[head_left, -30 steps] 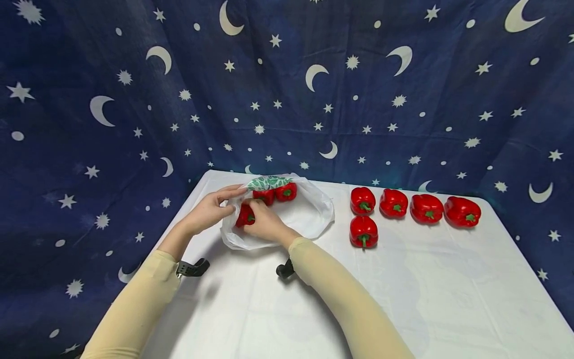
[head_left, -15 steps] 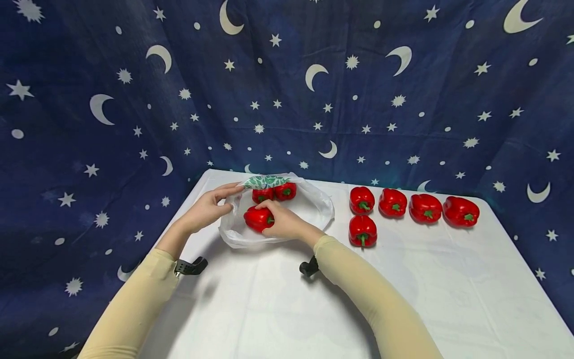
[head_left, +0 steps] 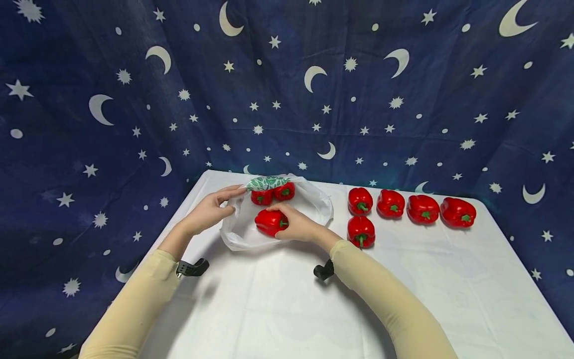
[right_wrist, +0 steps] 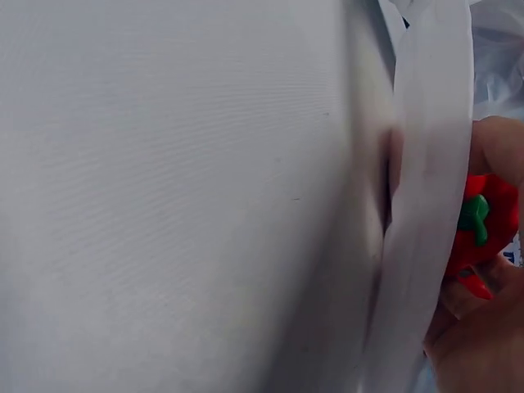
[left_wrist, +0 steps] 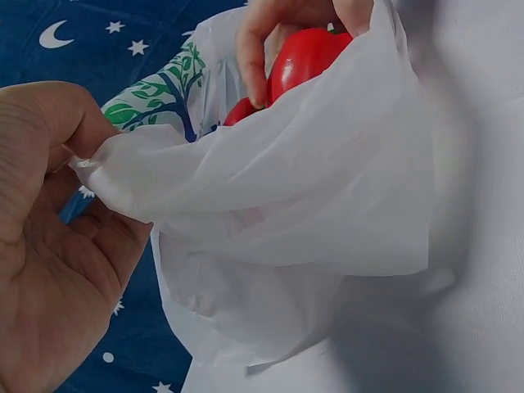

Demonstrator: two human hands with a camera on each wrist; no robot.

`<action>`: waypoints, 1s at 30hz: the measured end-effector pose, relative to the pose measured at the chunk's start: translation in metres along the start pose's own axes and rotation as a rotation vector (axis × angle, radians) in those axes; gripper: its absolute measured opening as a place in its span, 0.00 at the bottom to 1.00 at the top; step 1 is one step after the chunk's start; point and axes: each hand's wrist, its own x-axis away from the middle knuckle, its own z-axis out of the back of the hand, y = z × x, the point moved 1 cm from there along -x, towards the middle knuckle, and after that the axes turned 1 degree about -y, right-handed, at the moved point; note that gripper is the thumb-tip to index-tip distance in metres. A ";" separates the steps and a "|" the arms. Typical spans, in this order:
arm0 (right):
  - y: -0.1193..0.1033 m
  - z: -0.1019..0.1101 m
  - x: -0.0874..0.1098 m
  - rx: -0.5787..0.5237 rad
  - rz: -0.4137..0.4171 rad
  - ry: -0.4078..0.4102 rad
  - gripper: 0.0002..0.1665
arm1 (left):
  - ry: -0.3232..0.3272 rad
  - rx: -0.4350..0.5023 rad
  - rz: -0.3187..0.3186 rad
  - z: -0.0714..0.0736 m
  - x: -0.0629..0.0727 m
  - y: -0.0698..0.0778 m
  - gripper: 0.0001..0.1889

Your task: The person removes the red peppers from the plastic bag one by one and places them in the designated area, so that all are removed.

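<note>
Tabletop [head_left: 287, 299] — left fingers [left_wrist: 70, 115] round bag-edge [left_wrist: 139, 160], right fingers [left_wrist: 253, 65] round pepper [head_left: 268, 222].

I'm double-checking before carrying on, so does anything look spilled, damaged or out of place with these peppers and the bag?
Nothing spilled or damaged shows around the bag. Mildly odd: one pepper on the table sits in front of the row of four, at its left end, so that layout looks uneven.

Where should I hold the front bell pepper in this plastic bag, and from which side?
Take the red bell pepper across its rounded shoulders beside the stem, probably from the right: it is turned sideways, stem facing right, while the left hand pinches the plastic bag at left.
</note>
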 end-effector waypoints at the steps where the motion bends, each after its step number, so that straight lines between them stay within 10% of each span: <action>1: 0.001 0.000 0.001 -0.012 -0.004 0.003 0.47 | -0.001 0.000 0.002 0.000 0.000 0.000 0.30; 11: 0.013 0.003 -0.001 -0.254 -0.023 0.035 0.61 | 0.004 -0.010 0.012 -0.002 -0.004 0.003 0.30; 30: 0.020 -0.010 0.002 -0.275 -0.015 0.019 0.59 | 0.003 0.006 -0.016 -0.008 -0.001 -0.004 0.29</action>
